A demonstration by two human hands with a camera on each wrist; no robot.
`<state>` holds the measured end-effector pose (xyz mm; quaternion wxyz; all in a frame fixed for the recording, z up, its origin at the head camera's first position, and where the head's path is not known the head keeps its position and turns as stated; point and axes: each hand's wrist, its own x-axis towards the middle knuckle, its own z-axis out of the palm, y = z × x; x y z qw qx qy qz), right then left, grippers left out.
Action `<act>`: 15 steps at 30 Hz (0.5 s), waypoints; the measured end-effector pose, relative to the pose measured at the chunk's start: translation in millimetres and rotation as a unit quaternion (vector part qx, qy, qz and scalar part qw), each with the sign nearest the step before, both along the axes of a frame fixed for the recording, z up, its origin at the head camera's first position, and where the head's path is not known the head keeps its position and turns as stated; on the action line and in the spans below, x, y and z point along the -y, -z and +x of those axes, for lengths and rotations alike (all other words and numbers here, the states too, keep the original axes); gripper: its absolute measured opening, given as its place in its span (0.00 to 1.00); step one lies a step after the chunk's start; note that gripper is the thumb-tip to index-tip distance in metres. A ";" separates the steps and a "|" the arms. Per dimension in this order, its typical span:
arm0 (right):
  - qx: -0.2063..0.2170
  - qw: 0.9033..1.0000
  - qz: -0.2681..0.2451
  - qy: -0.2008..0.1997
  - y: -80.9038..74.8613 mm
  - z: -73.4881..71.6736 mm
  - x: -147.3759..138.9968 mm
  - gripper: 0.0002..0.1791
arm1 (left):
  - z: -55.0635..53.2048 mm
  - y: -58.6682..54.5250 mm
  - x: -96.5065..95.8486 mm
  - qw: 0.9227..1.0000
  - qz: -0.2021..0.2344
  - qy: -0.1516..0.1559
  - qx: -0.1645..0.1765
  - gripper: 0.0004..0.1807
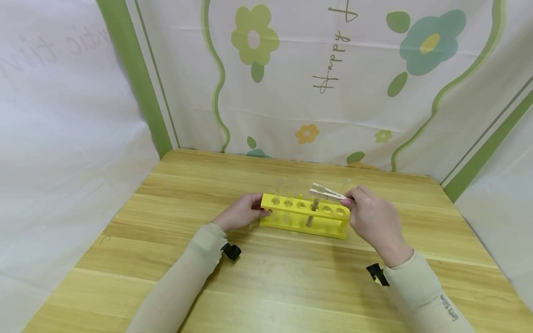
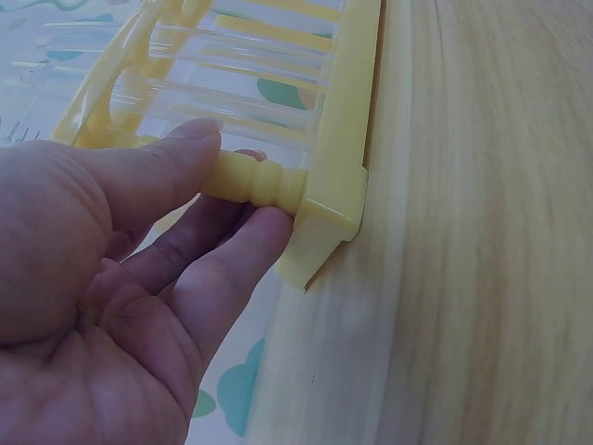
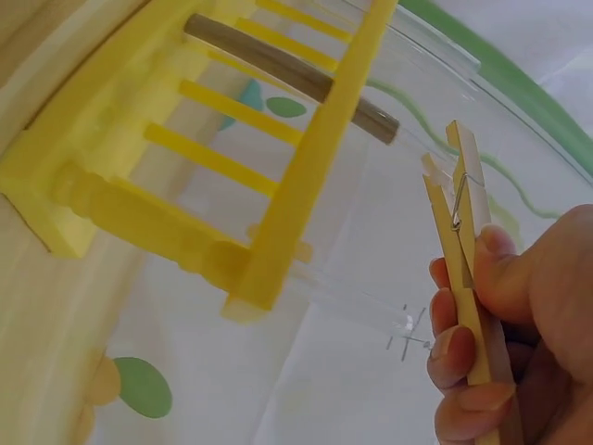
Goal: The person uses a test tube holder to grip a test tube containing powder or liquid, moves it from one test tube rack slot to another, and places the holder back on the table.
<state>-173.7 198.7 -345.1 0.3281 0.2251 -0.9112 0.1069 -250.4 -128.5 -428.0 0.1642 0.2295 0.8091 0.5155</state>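
A yellow test tube rack (image 1: 306, 213) stands on the wooden table, bearing several glass tubes. My left hand (image 1: 241, 212) grips its left end; in the left wrist view the thumb and fingers close round the end post (image 2: 250, 178). My right hand (image 1: 374, 219) holds a wooden test tube clamp (image 3: 471, 222) by its handle, above the rack's right half. The clamp's jaws stand apart at the upper end of a tube with dark contents (image 3: 264, 60). Whether they touch the glass I cannot tell. That tube stands upright in a rack hole.
Two clear tubes, one of them this tube (image 1: 287, 210), stand in the rack's left holes. Another clear tube (image 3: 361, 301) rises behind the rack's right end. The wooden table (image 1: 266, 286) meets a flower-printed curtain (image 1: 291, 106) at the back.
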 end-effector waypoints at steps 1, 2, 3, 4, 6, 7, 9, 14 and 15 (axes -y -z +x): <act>-0.008 1.000 -0.001 -0.002 -2.5 0.1 0.1 0.06 | -0.2 0.4 0.1 1.000 0.001 0.001 0.000 0.14; -0.014 1.000 -0.003 -0.003 -5.2 0.3 0.2 0.07 | -0.3 0.5 0.2 1.000 0.001 0.001 0.000 0.14; -0.021 1.000 -0.006 -0.005 -8.1 0.5 0.3 0.07 | -0.4 0.7 0.2 1.000 0.001 0.002 -0.001 0.14; -0.027 1.000 -0.008 -0.006 -11.0 0.7 0.3 0.07 | -0.6 1.0 0.2 1.000 0.002 0.002 -0.002 0.14; -0.037 0.999 -0.013 -0.008 -16.7 1.5 -0.1 0.07 | -1.1 1.8 0.0 1.000 0.002 0.003 -0.003 0.14; -0.041 0.999 -0.015 -0.009 -19.5 1.7 -0.5 0.07 | -1.4 2.2 0.0 1.000 0.002 0.003 -0.004 0.14; -0.047 0.999 -0.020 -0.008 -24.8 2.3 -1.8 0.07 | -1.4 2.4 -0.2 1.000 0.002 0.003 -0.006 0.15; -0.053 0.998 -0.036 0.008 -36.0 3.8 -7.8 0.05 | -0.7 2.0 -0.2 1.000 0.003 0.003 -0.007 0.15; -0.052 0.998 -0.040 0.011 -38.3 4.4 -9.2 0.05 | -0.4 1.6 -0.2 1.000 0.003 0.002 -0.007 0.15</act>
